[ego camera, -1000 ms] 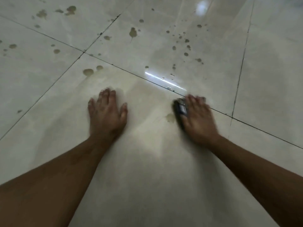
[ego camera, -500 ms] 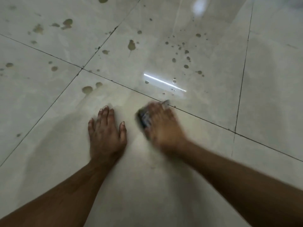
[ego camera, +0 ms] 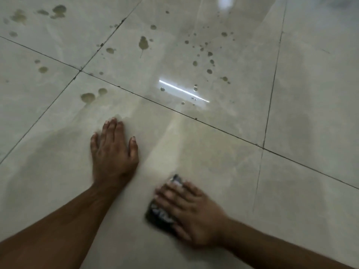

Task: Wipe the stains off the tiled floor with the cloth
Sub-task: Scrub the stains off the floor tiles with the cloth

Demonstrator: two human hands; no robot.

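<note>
A small dark cloth [ego camera: 160, 215] with pale markings lies flat on the pale glossy tiled floor [ego camera: 223, 177], low in the middle. My right hand [ego camera: 191, 209] presses down on it, fingers spread over its top, and most of the cloth is hidden under the palm. My left hand [ego camera: 113, 152] rests flat on the tile to the left, fingers apart and holding nothing. Brownish stains show further off: two blots [ego camera: 88, 97] ahead of my left hand, a larger drop [ego camera: 143, 43] and a scatter of small spots [ego camera: 208, 62] on the far tiles.
Dark grout lines [ego camera: 269, 105] cross the floor between large tiles. More blots [ego camera: 58, 11] sit at the far left. A bright strip of light [ego camera: 183, 91] reflects off the wet tile ahead.
My right hand has dragged the cloth back towards me and to the right, away from the grout line. My left hand stays planted on the tile.
</note>
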